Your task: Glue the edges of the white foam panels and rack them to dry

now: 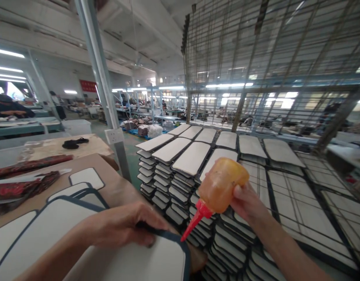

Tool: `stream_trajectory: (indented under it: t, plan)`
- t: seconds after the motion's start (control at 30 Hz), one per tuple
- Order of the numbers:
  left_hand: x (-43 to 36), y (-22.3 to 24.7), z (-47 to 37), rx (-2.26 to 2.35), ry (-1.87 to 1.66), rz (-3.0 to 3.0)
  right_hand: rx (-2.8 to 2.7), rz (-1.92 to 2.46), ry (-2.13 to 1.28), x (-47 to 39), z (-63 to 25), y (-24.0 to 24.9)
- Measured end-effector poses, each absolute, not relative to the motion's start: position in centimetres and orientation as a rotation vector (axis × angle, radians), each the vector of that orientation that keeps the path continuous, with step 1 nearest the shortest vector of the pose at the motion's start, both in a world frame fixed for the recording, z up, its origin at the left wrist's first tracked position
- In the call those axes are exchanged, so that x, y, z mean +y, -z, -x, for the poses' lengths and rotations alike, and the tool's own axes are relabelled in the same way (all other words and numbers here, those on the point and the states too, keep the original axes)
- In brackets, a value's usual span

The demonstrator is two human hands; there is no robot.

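My right hand (241,199) grips a squeeze bottle (217,185) of amber liquid, tilted with its red nozzle pointing down. The nozzle tip is at the dark blue edge of a white panel with rounded corners (165,253), near its corner. My left hand (127,226) pinches that panel along its upper edge, thumb on the white face. Several similar dark-edged white panels (59,222) lie overlapped on the brown table to the left.
Wire racks (302,203) hold layered rows of white panels (194,156) ahead and to the right. One mesh rack (226,58) stands raised behind them. A metal post (100,70) with a socket box rises beside the brown table (118,183). A person (10,107) sits far left.
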State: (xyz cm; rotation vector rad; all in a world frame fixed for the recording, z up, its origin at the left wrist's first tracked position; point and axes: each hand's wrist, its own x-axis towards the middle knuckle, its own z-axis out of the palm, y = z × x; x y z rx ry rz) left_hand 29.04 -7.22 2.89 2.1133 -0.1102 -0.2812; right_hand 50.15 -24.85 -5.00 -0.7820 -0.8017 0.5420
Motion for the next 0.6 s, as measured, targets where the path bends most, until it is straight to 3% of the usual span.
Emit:
stream_trajectory:
  t: [0.6]
  plan:
    - [-8.8,-3.0,-28.0,-0.077,0.241,-2.047,-0.838,0.784,-0.543,-25.2,-49.9,5.6]
